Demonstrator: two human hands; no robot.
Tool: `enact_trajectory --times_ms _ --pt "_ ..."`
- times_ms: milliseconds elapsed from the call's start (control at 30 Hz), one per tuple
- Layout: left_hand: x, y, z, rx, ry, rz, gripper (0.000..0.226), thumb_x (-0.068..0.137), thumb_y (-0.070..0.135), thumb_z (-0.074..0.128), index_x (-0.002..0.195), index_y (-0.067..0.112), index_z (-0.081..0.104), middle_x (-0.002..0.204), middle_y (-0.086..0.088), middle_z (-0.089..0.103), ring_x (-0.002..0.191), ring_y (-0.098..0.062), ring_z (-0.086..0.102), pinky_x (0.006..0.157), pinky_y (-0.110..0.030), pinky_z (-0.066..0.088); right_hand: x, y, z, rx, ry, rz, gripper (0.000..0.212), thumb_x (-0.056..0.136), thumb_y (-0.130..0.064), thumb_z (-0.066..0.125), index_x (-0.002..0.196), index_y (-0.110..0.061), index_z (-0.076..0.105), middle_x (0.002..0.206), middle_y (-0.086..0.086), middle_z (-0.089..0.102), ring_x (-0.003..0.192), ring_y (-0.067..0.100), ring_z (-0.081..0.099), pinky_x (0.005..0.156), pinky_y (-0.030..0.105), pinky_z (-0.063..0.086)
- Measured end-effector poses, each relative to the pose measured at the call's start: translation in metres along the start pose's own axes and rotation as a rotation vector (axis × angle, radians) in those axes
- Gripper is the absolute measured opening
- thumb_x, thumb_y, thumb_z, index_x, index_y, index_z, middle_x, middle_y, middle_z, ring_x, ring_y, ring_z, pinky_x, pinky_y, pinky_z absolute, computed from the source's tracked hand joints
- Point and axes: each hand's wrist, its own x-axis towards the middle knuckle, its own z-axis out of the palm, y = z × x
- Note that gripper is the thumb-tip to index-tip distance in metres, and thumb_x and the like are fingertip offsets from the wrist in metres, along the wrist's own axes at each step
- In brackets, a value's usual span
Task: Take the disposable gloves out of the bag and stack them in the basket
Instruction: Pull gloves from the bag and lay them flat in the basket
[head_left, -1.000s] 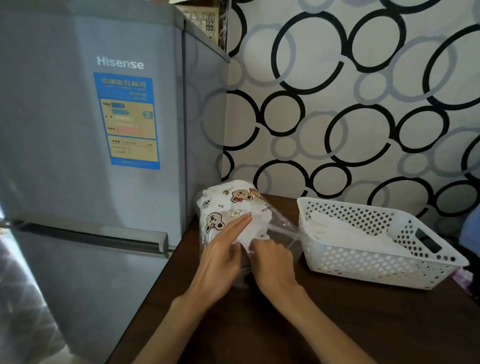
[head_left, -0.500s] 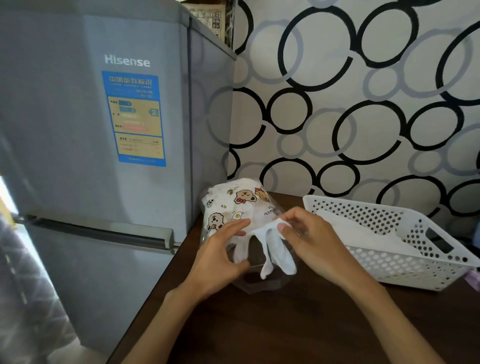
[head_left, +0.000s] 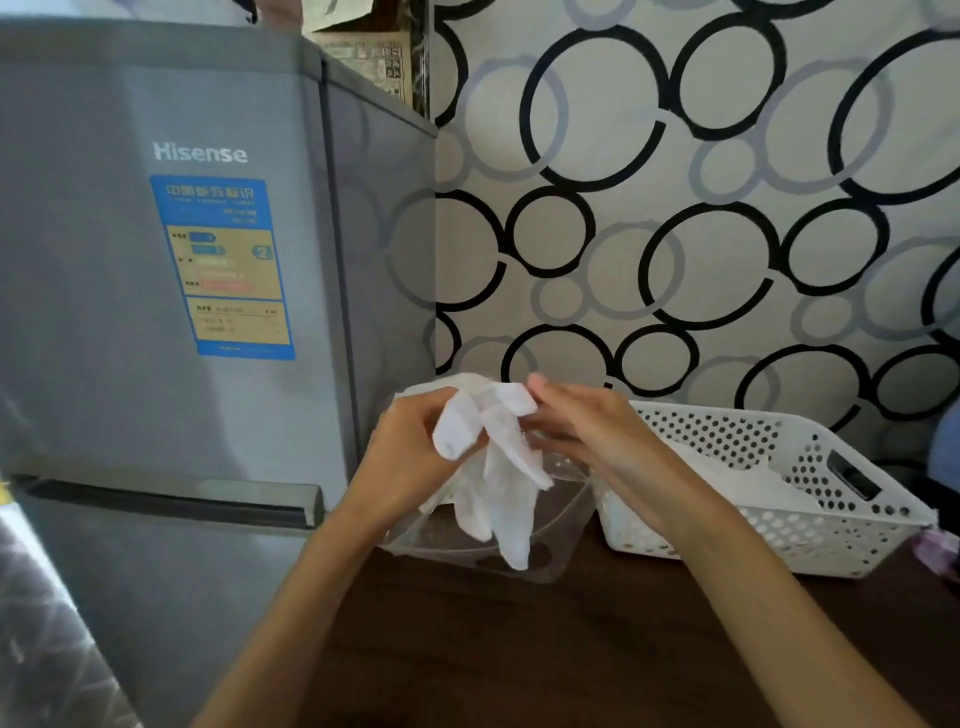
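Both hands, left hand and right hand, pinch one white glove above the clear bag on the table. Next, probably: carry it rightward and lay it flat in the basket.

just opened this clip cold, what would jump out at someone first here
Most striking is the thin white disposable glove held up in mid-frame, pinched by the left hand and the right hand above the clear plastic bag on the dark wooden table. Next comes the bold black-and-grey ring-patterned wall behind, with the white perforated plastic basket at right already holding white gloves, and the grey Hisense fridge filling the left.
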Motion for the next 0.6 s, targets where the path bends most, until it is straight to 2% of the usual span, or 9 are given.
enact_trajectory --times_ms 67,100,133,200,267,367,433,533,600 --pt "0.008 0.008 0.001 -0.074 0.039 -0.085 0.014 0.088 0.014 0.065 0.080 0.023 0.072 0.071 0.010 0.071 0.068 -0.001 0.066 0.056 -0.016 0.051 0.003 0.002 -0.005 -0.041 0.082 -0.027 0.038 0.087 -0.059 0.045 0.103 -0.032 0.066 0.105 -0.009 0.070 0.103 0.009 0.064 0.089 0.026 0.048" --pt "0.013 0.009 0.001 -0.108 0.076 -0.138 0.012 0.088 0.014 0.065 0.079 0.018 0.072 0.071 0.004 0.071 0.068 -0.005 0.066 0.059 -0.021 0.055 0.004 0.005 -0.009 -0.054 0.115 -0.030 0.047 0.080 -0.067 0.046 0.106 -0.032 0.063 0.108 -0.011 0.068 0.105 0.009 0.062 0.086 0.026 0.049" --pt "0.018 0.009 0.003 -0.164 0.110 -0.195 0.009 0.088 0.016 0.065 0.082 0.015 0.071 0.074 0.000 0.072 0.070 -0.008 0.067 0.063 -0.026 0.058 0.003 0.007 -0.013 -0.068 0.097 -0.021 0.058 0.070 -0.071 0.051 0.113 -0.032 0.058 0.111 -0.014 0.065 0.107 0.008 0.060 0.083 0.024 0.049" --pt "0.028 0.012 0.008 -0.335 0.124 -0.304 0.008 0.089 0.019 0.064 0.089 0.013 0.069 0.080 -0.001 0.071 0.075 -0.011 0.068 0.064 -0.023 0.058 -0.003 0.014 -0.020 -0.149 -0.059 -0.001 0.071 0.061 -0.064 0.064 0.123 -0.032 0.052 0.114 -0.018 0.062 0.107 0.004 0.060 0.080 0.022 0.052" --pt "0.035 0.014 0.013 -0.450 0.088 -0.377 0.010 0.090 0.022 0.063 0.095 0.014 0.067 0.084 0.001 0.072 0.077 -0.010 0.068 0.062 -0.020 0.054 -0.004 0.022 -0.023 -0.220 -0.109 -0.017 0.058 0.067 -0.051 0.073 0.119 -0.028 0.060 0.109 -0.015 0.066 0.100 0.003 0.064 0.082 0.024 0.054" --pt "0.045 0.010 0.016 -0.409 0.005 -0.386 0.014 0.090 0.023 0.064 0.099 0.014 0.067 0.090 0.000 0.074 0.080 -0.010 0.071 0.062 -0.018 0.053 -0.002 0.025 -0.037 -0.073 0.094 -0.006 0.021 0.083 -0.034 0.068 0.102 -0.024 0.070 0.098 -0.009 0.073 0.090 0.004 0.068 0.075 0.021 0.054" --pt "0.053 0.005 0.015 -0.320 -0.026 -0.377 0.012 0.089 0.022 0.065 0.098 0.014 0.068 0.091 -0.001 0.074 0.079 -0.008 0.071 0.062 -0.016 0.054 -0.001 0.024 -0.053 -0.007 0.180 -0.008 0.014 0.085 -0.032 0.066 0.097 -0.026 0.071 0.093 -0.010 0.073 0.091 0.005 0.067 0.076 0.023 0.052" --pt "0.062 -0.002 0.010 -0.189 -0.094 -0.357 0.010 0.085 0.023 0.070 0.095 0.021 0.068 0.091 0.002 0.073 0.077 -0.004 0.070 0.060 -0.012 0.052 -0.004 0.019 -0.077 0.015 0.246 -0.047 0.010 0.085 -0.030 0.065 0.092 -0.027 0.071 0.087 -0.014 0.073 0.089 0.003 0.065 0.069 0.022 0.046" --pt "0.067 -0.005 0.004 -0.024 -0.121 -0.331 0.030 0.080 0.028 0.074 0.108 0.024 0.065 0.103 0.007 0.068 0.089 -0.006 0.067 0.064 -0.012 0.050 -0.006 0.015 -0.087 -0.038 0.249 -0.090 0.008 0.087 -0.027 0.063 0.089 -0.027 0.071 0.082 -0.014 0.074 0.080 0.000 0.067 0.065 0.016 0.047"
